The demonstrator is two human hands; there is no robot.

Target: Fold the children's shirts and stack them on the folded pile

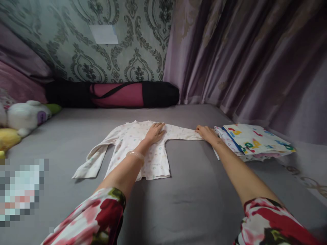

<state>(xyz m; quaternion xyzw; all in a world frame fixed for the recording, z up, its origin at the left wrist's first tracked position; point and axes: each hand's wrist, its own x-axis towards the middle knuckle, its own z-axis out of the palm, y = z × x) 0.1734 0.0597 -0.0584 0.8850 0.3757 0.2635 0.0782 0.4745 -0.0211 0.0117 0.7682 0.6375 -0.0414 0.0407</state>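
A small white long-sleeved shirt [127, 146] with a faint coloured print lies spread on the grey bed sheet. My left hand [155, 133] rests flat on it near the shoulder on the right side, fingers stretched out. At the end of the sleeve that reaches right, my right hand [205, 133] has its fingers closed on the cuff. The right sleeve runs out straight, while the left one bends down toward me. Beside my right hand sits a stack of folded clothes [258, 137], topped by a white piece with bright prints.
A long black and dark pink bag [120, 94] lies along the patterned wall. Plush toys [27, 117] sit at the left edge, with a blurred-out pale item [22, 190] below them. Purple curtains [219, 51] hang on the right. Grey sheet [189, 197] covers the bed.
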